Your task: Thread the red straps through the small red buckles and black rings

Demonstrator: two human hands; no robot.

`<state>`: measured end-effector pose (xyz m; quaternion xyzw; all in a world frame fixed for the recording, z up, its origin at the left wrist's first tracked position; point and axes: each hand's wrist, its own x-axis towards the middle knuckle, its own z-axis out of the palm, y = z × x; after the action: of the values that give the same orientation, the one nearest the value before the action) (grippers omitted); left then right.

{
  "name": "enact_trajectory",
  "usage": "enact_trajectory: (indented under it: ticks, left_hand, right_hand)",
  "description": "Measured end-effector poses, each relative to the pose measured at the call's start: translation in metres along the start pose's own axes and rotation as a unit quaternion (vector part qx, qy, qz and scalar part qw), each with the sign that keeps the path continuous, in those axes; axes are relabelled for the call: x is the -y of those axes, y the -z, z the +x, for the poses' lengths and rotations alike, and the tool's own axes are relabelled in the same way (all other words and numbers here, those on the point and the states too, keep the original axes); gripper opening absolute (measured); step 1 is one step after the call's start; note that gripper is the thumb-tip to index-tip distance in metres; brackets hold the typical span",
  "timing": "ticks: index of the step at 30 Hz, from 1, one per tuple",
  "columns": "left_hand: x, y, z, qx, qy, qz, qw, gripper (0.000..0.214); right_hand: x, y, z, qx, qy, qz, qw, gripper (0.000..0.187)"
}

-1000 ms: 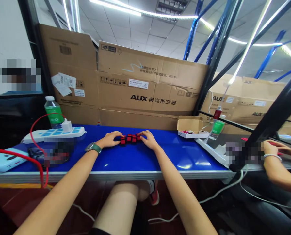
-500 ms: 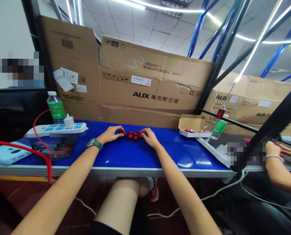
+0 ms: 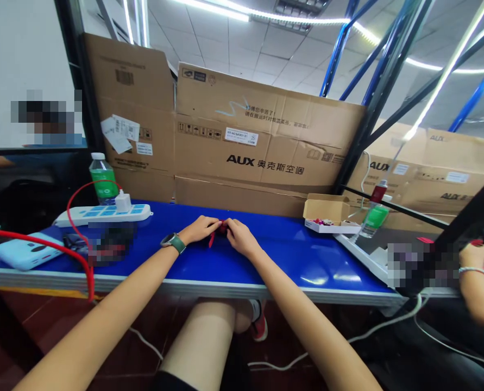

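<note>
My left hand (image 3: 201,228) and my right hand (image 3: 238,235) meet at the middle of the blue table (image 3: 290,260). Their fingers are curled together around a cluster of small red and black pieces (image 3: 218,230), which they squeeze from both sides. Only a sliver of red shows between the fingertips. A green watch (image 3: 173,241) sits on my left wrist.
A white power strip (image 3: 103,215), a green bottle (image 3: 102,183) and a red cable (image 3: 79,255) lie left. A small open cardboard box (image 3: 327,213) with red pieces stands right, near another bottle (image 3: 374,215). Another person's hand (image 3: 476,254) works far right. Large cartons (image 3: 262,146) wall the back.
My hands have drawn together, pushing the spread row of red pieces into a tight bunch between them. The view has shifted slightly.
</note>
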<state>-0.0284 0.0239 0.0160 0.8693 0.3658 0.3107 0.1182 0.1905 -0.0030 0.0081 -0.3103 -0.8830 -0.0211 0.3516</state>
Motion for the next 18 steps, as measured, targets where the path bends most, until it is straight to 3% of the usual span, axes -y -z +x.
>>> enact_trajectory:
  ticks: [4,7,18]
  left_hand:
    - [0.0,-0.003,-0.002,0.02,0.037,-0.095,0.995,0.04]
    - [-0.001,-0.003,-0.005,0.053,0.003,-0.13,0.99,0.045]
    - [-0.014,0.0,-0.003,-0.039,-0.128,0.04,0.99,0.045]
  right_hand:
    - [-0.01,-0.002,-0.001,-0.04,-0.011,0.054,0.998,0.027]
    - [-0.012,-0.003,-0.001,-0.049,-0.032,0.04,0.998,0.024]
    - [-0.024,-0.009,0.0,-0.098,-0.111,0.092,0.985,0.023]
